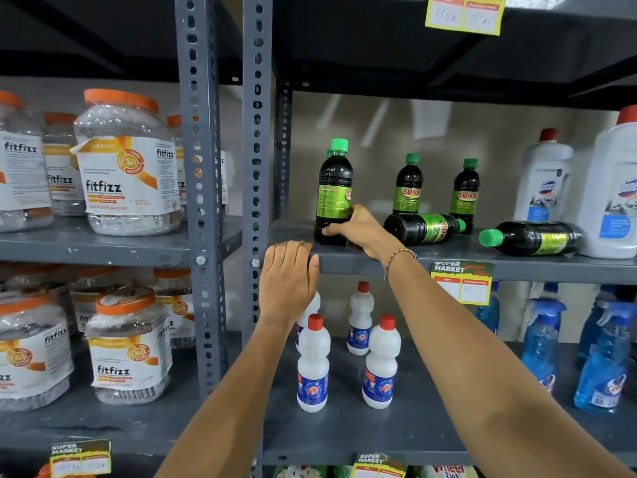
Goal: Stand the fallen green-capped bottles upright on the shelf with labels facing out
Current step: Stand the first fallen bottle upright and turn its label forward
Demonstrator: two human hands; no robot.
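Dark green-capped bottles with green labels stand and lie on the grey shelf [517, 262]. My right hand [362, 231] grips the lower part of an upright front bottle [333, 188], whose label is turned partly to the right. A second cap peeks out behind it. Two more upright bottles [407, 184] [465, 191] stand further back with labels facing out. One fallen bottle [422, 228] lies with its cap pointing right. Another fallen bottle [532, 238] lies with its cap pointing left. My left hand [287, 274] rests on the shelf's front edge, fingers curled over it.
Large white red-capped bottles [610, 188] stand at the shelf's right end. Small white red-capped bottles [313, 363] and blue spray bottles [541, 336] fill the shelf below. Orange-lidded jars [127, 163] sit in the left bay beyond the perforated uprights [256, 132]. A price tag [462, 281] hangs from the shelf edge.
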